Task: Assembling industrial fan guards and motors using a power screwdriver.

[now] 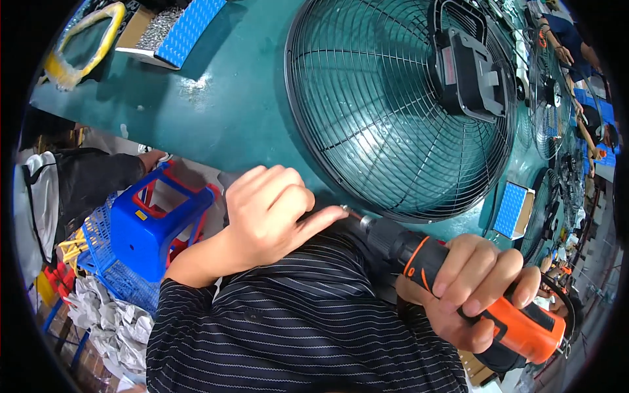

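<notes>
An orange-and-black electric screwdriver (426, 262) lies in the grip of my right hand (478, 285), its bit pointing left toward my other hand. My left hand (272, 206) is closed, the fingers curled in and one digit stretched to the bit's tip. A tiny shiny piece, perhaps a screw, shows at that tip; whatever the curled fingers hold is hidden. Just beyond both hands, a round black wire fan guard (393, 137) rests on the green table (216, 124). A black plastic housing with a handle (472, 78) sits on the guard.
An open blue-and-white box (190, 33) of small metal parts stands at the far left, near a yellow-wrapped ring (88, 46). Another blue box (513, 209) is right of the guard. A blue stool (147, 223) stands at left. Other people work along the right.
</notes>
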`<action>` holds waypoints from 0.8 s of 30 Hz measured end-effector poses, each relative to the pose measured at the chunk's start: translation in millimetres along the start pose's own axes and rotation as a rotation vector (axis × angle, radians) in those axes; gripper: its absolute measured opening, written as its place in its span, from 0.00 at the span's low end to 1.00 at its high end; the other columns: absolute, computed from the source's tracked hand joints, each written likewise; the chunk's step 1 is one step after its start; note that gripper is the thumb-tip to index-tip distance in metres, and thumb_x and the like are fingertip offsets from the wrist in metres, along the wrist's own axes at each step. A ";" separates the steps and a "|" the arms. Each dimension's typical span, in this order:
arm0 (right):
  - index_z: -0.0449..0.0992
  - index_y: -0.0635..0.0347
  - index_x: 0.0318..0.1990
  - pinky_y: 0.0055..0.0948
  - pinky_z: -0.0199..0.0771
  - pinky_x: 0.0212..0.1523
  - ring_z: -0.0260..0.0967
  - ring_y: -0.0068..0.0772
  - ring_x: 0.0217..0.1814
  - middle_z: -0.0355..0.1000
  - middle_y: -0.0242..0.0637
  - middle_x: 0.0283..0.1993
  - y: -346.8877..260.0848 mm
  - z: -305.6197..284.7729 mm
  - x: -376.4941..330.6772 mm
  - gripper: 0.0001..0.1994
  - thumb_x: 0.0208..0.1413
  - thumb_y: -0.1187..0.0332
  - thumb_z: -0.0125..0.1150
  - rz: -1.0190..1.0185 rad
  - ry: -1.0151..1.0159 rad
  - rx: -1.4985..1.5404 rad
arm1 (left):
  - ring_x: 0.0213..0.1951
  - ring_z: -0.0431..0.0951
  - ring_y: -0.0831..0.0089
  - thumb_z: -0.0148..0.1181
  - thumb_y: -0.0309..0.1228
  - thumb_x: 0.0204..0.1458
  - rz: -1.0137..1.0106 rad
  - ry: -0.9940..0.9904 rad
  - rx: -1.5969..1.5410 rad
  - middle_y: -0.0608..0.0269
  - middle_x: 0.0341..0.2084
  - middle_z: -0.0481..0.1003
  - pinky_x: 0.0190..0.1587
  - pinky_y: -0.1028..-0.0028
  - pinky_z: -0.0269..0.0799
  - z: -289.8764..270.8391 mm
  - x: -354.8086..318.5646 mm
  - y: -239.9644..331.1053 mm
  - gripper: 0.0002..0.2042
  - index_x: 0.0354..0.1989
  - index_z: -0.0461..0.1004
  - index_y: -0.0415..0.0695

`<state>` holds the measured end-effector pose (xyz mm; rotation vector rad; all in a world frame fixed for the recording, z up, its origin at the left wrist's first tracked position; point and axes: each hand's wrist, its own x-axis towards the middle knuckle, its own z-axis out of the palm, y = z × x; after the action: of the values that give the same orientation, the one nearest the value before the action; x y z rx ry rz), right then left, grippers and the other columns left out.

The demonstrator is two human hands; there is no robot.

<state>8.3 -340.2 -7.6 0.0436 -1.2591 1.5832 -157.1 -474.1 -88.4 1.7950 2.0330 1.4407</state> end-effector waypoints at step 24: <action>0.67 0.62 0.45 0.19 0.78 0.21 0.73 0.22 0.20 0.71 0.32 0.26 37.8 6.9 30.1 0.20 0.46 0.71 0.68 0.104 -0.213 -0.156 | 0.16 0.60 0.69 0.75 0.42 0.36 0.041 -0.094 0.078 0.66 0.16 0.58 0.19 0.71 0.50 -3.8 24.4 -41.7 0.24 0.17 0.61 0.46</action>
<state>-35.9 -320.1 -12.7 0.0498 -1.5695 1.5952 -197.9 -451.5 -101.6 1.9063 2.0451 1.2778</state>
